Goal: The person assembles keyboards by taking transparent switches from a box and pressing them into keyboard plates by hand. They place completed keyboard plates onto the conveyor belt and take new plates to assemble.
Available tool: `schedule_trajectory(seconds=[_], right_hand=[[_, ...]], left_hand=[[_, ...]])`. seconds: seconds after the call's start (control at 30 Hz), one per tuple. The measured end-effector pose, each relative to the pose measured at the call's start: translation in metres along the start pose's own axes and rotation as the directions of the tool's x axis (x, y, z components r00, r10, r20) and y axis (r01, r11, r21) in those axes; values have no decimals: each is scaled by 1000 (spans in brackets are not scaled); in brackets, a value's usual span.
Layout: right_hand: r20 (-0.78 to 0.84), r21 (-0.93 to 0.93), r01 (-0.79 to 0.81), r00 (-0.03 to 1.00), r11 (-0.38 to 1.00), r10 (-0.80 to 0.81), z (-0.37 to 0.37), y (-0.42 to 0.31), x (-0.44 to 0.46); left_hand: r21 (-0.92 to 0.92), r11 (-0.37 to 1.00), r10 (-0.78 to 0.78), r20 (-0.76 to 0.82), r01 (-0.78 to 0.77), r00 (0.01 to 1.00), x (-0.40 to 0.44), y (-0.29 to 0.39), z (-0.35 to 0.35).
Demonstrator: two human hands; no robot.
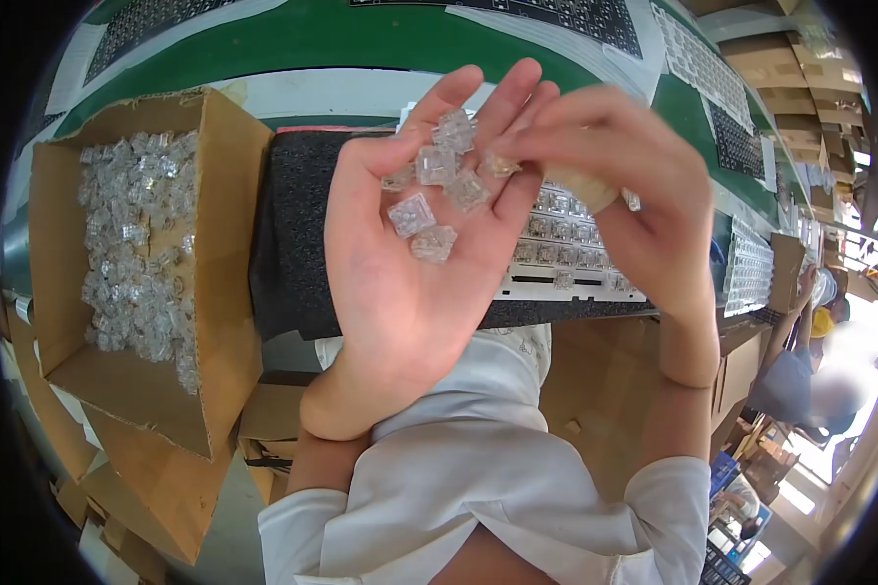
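My left hand is palm up and cupped, holding several clear plastic keyboard switches loose on the palm and at the base of the fingers. My right hand reaches across from the right, slightly blurred. Its thumb and fingertips pinch together at a clear switch by my left fingers. A pale yellowish cover shows on one right finger. Below and behind both hands lies a white keyboard plate with rows of clear switches set in it; my hands hide part of it.
To the left stands an open cardboard box holding a heap of clear switches. Black foam lies under the plate. Beyond is a green work surface with black boards and white plates. Another person is at the far right.
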State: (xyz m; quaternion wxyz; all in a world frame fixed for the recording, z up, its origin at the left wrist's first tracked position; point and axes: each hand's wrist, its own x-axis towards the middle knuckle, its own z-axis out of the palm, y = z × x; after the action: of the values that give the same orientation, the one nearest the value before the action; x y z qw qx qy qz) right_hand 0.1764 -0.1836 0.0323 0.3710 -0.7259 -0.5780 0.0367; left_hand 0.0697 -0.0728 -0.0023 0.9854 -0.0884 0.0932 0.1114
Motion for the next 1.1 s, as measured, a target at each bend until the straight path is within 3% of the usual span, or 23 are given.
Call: schedule_trajectory(seconds=[0.07, 0.13, 0.27, 0.33, 0.37, 0.47, 0.53, 0.67, 0.77, 0.87, 0.97, 1.1], right_hand=[[59, -84, 38, 998, 996, -33, 5, 1, -3], [-31, -116, 9, 999, 993, -13, 15, -4, -1], [10, -86, -139, 990, 987, 140, 11, -10, -1], [29, 87, -301, 954, 950, 300, 12, -14, -2], [48, 172, -377, 926, 910, 374, 14, -15, -2], [103, 393, -316, 948, 863, 301, 16, 2, -9], [97, 574, -382, 910, 724, 403, 22, 6, -15], [212, 738, -499, 810, 454, 547, 23, 3, -20], [236, 763, -495, 812, 415, 534, 29, 3, -24], [230, 729, -539, 773, 422, 591, 30, -9, -24], [232, 499, -598, 790, 628, 568, 32, -19, -26], [186, 181, -464, 882, 867, 433, 45, -26, -26]], left_hand=[[30, 1000, 7, 33, -8, 999, 1, 4, -3], [57, 998, -28, 95, 23, 995, 2, 7, -14], [146, 986, 61, 94, -74, 994, 2, 2, -14], [159, 983, 79, 72, -90, 994, 2, 1, -11], [78, 994, 69, 81, -75, 994, 2, 4, -12], [-116, 990, 91, 113, -78, 989, 2, 21, -16], [-177, 973, 173, 125, -150, 977, 4, 32, -14], [104, 953, 281, 46, -284, 959, 12, 49, -16], [136, 959, 245, 31, -247, 969, 13, 53, -22], [38, 977, 206, 96, -210, 974, 11, 54, -30], [-194, 969, 196, 241, -151, 950, 10, 50, -38], [-171, 978, 162, 242, -122, 957, 7, 52, -44]])
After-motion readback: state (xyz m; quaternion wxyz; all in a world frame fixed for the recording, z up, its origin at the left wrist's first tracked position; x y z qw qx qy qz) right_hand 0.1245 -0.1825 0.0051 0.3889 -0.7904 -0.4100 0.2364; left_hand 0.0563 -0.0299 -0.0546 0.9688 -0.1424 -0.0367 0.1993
